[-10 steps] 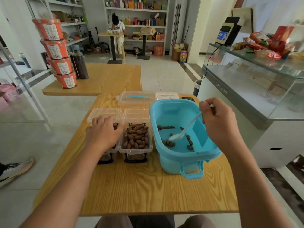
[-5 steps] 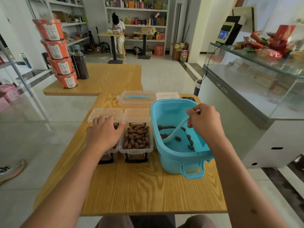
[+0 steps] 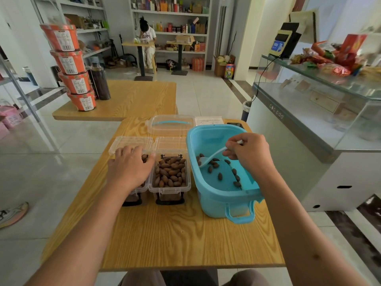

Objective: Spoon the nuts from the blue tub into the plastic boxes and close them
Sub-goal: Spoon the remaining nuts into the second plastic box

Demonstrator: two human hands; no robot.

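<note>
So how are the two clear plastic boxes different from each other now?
The right box is in full view, heaped with nuts and untouched; the left box lies mostly under the left hand, so its fill is hard to judge. Both are clear, stand side by side, and have their lids folded back.

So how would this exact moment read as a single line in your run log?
step: scooping | right hand: holds white spoon in blue tub | left hand: rests on left box | right box: full, open
</note>
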